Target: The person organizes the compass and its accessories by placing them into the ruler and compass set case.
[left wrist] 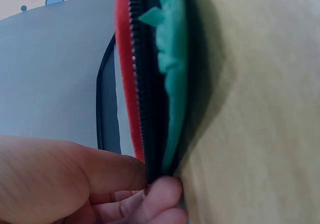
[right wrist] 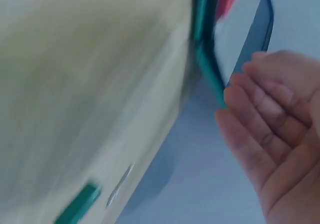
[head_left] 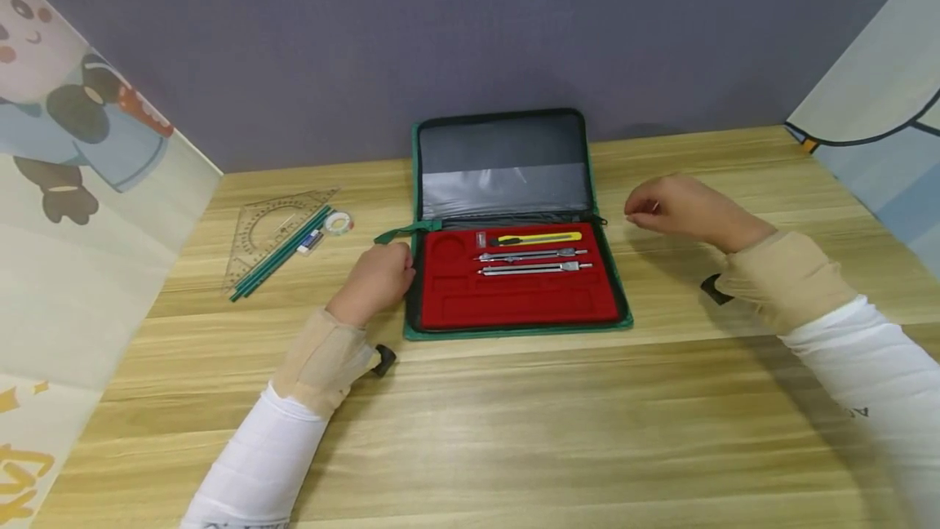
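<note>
A green zip case [head_left: 517,335] lies unfolded on the table, with a red molded tray [head_left: 455,313] in its near half. In the tray are two metal compasses [head_left: 543,268], a yellow utility knife [head_left: 547,239] and a small clear lead box [head_left: 481,239]. My left hand [head_left: 376,280] is at the case's left side; in the left wrist view, its thumb and fingers pinch the zippered edge [left wrist: 141,98]. Off the case's right side, my right hand [head_left: 686,206] is held over the table, its fingers loosely bent with nothing in them.
Left of the case lie a clear set square [head_left: 246,239], green pencils [head_left: 275,264], an eraser [head_left: 310,242] and a roll of tape [head_left: 339,223]. A green strap [head_left: 396,233] sticks out from the case. A grey panel [head_left: 323,47] stands behind the wooden table [head_left: 514,431].
</note>
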Motion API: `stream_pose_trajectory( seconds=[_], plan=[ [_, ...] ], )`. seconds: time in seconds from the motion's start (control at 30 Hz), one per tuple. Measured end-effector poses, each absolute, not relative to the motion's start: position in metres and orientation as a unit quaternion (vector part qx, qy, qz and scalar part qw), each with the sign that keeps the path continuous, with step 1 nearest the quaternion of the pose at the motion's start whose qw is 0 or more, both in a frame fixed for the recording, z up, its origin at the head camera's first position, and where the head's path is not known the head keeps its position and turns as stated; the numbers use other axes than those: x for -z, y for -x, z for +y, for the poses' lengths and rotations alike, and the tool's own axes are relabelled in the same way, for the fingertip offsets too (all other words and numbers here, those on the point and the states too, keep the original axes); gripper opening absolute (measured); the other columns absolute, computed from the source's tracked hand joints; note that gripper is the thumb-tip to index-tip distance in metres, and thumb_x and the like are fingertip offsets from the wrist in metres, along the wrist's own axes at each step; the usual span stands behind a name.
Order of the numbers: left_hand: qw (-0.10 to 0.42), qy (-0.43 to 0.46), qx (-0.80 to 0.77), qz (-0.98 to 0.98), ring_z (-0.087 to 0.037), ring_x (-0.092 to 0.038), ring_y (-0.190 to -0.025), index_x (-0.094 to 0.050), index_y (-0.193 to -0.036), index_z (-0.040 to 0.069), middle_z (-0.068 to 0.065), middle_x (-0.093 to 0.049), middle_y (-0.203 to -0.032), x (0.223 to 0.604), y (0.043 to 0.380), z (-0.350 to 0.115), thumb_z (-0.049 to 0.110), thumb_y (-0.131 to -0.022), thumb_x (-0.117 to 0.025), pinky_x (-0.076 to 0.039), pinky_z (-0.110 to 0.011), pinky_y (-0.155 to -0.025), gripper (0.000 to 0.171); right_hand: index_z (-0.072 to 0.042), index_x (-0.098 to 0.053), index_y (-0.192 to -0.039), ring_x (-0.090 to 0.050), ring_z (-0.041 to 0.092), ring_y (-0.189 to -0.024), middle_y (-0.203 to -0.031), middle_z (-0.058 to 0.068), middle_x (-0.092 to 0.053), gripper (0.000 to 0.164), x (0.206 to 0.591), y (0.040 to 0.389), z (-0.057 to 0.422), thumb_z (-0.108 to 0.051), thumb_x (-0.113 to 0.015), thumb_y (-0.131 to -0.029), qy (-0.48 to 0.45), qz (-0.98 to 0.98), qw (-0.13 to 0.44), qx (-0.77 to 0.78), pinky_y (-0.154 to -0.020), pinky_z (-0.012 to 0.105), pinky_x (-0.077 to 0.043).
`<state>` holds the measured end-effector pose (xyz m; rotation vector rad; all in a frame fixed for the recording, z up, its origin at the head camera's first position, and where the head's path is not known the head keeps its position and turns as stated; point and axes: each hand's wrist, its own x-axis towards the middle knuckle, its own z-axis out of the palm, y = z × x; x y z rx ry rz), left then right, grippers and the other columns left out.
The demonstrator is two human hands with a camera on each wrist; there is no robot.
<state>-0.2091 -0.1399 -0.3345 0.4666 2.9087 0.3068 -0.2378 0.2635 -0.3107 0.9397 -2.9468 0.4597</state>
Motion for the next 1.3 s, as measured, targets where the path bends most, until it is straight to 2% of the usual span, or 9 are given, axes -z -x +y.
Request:
stream_pose_trajectory(
  seconds=[0.27, 0.5, 0.7, 1.1, 1.3],
  plan=[
    [0.090, -0.159, -0.110, 0.977, -0.023, -0.052, -0.065, -0.059, -0.079, 0.001, -0.009, -0.057, -0.071, 0.333, 0.209, -0.140, 0.007, -0.089, -0.056, -0.044, -0.034, -0.061, 0.012, 0.006, -0.066, -0.098, -0.063, 0.029, -0.077, -0.090, 0.020, -0.067, 0.016, 0.309, 0.266, 0.310, -0.003, -0.060, -0.088, -0.216, -0.968, -0.043, -0.117, -0.070, 0.048, -0.049],
    [0.093, -0.157, -0.116, 0.976, -0.022, -0.051, -0.064, -0.059, -0.079, 0.001, -0.008, -0.057, -0.071, 0.334, 0.209, -0.142, 0.007, -0.089, -0.055, -0.043, -0.033, -0.060, 0.012, 0.008, -0.064, -0.097, -0.062, 0.036, -0.081, -0.089, 0.023, -0.065, 0.015, 0.317, 0.282, 0.327, -0.002, -0.060, -0.087, -0.191, -0.974, -0.050, -0.109, -0.072, 0.050, -0.049],
    [0.090, -0.158, -0.114, 0.977, -0.023, -0.054, -0.066, -0.060, -0.083, -0.001, -0.010, -0.060, -0.074, 0.337, 0.208, -0.143, 0.007, -0.089, -0.056, -0.045, -0.035, -0.062, 0.011, 0.011, -0.060, -0.106, -0.058, 0.043, -0.091, -0.100, 0.030, -0.061, 0.023, 0.322, 0.289, 0.332, -0.002, -0.057, -0.088, -0.153, -0.980, -0.077, -0.106, -0.078, 0.053, -0.046],
    [0.088, -0.157, -0.108, 0.978, -0.023, -0.054, -0.067, -0.059, -0.083, -0.001, -0.010, -0.060, -0.075, 0.336, 0.205, -0.143, 0.007, -0.089, -0.056, -0.046, -0.036, -0.063, 0.010, 0.007, -0.065, -0.092, -0.060, 0.036, -0.080, -0.087, 0.022, -0.064, 0.012, 0.330, 0.288, 0.325, 0.004, -0.057, -0.084, -0.170, -0.979, -0.064, -0.091, -0.073, 0.051, -0.047],
    [0.081, -0.161, -0.108, 0.978, -0.024, -0.054, -0.066, -0.059, -0.083, -0.001, -0.011, -0.060, -0.074, 0.336, 0.205, -0.143, 0.006, -0.088, -0.056, -0.046, -0.036, -0.063, 0.010, 0.004, -0.065, -0.088, -0.056, 0.025, -0.071, -0.081, 0.014, -0.064, 0.011, 0.330, 0.288, 0.326, 0.002, -0.057, -0.080, -0.168, -0.976, -0.083, -0.109, -0.064, 0.042, -0.046]
  ],
)
